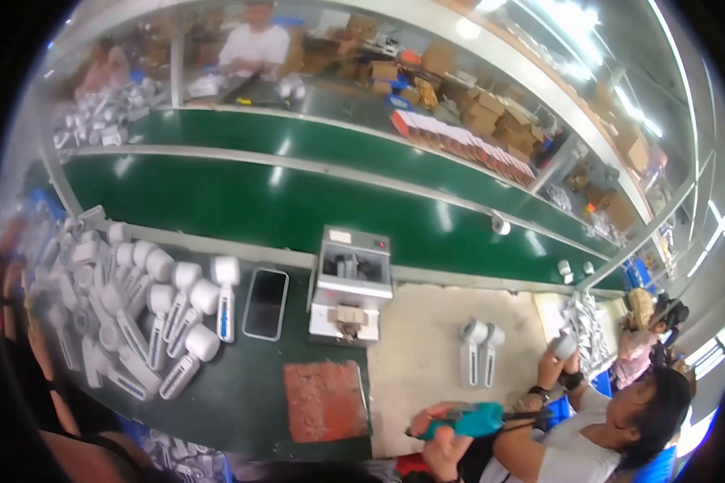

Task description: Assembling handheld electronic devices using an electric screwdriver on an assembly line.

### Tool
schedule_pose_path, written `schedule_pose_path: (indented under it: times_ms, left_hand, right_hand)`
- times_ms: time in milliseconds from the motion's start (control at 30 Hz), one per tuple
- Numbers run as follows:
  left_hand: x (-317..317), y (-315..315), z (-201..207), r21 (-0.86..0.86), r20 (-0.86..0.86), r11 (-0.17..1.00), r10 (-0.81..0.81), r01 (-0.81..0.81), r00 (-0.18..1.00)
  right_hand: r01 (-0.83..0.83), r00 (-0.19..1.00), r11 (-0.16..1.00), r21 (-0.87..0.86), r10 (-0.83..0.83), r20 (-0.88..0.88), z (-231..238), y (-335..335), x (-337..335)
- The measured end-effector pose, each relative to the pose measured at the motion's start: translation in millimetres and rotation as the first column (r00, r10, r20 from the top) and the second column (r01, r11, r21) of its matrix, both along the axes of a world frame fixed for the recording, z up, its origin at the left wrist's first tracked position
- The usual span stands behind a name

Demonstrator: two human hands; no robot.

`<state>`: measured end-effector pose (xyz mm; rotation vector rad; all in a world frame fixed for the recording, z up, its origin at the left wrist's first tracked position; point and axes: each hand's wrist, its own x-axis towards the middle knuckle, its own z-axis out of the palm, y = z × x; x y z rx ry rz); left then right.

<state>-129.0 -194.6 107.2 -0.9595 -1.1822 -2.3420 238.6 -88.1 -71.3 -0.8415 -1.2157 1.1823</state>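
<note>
My right hand comes in from the lower edge, its fingers wrapped round a teal electric screwdriver that lies crosswise above the beige mat. No part of my left hand shows. Beyond the screwdriver, two white round-headed devices with long handles lie side by side on the beige mat. To the left is a red-brown pad on the dark green table. At the far edge of the table stands a grey metal machine with an open-topped bin.
A large pile of similar white devices covers the left side, beside a flat dark-screened phone. Green conveyor belts run behind. Close on the right, a co-worker holds a round grey part; another person's arm shows at left.
</note>
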Motion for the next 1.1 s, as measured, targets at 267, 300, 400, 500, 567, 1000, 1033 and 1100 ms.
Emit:
schedule_pose_path:
  times_ms: [267,300,400,500,567,1000,1033,1100]
  left_hand:
    - [8,-33,6,-0.100,-0.070,0.994,0.039,-0.046,0.997]
    - [1,-31,9,-0.080,-0.097,0.996,0.027,-0.034,0.995]
    - [-20,-29,15,-0.011,-0.176,1.000,0.017,-0.019,0.984]
    - [-22,-29,13,0.013,-0.198,1.000,0.006,-0.003,0.980]
    - [-17,-29,7,0.009,-0.190,1.000,-0.006,0.008,0.982]
    - [-19,-42,0,0.001,-0.250,0.999,-0.050,0.052,0.967]
    - [-21,-39,2,0.011,-0.268,0.998,-0.063,0.068,0.961]
    - [-24,-33,7,0.033,-0.308,0.994,-0.090,0.106,0.947]
  right_hand:
    - [0.061,0.997,0.998,0.011,-0.061,0.046,15,5,8]
    - [0.048,0.997,0.999,0.010,-0.049,0.054,11,5,-1]
    - [0.030,0.999,0.999,-0.030,-0.029,0.022,2,0,-3]
    - [0.049,0.998,0.999,-0.023,-0.048,0.027,4,-2,1]
    - [0.063,0.997,0.998,-0.020,-0.062,0.048,6,-4,6]
    - [-0.062,0.984,0.998,0.007,0.060,0.166,4,8,-16]
    - [-0.051,0.987,0.999,0.016,0.048,0.155,3,7,-16]
    - [-0.071,0.983,0.997,0.018,0.067,0.170,2,5,-12]
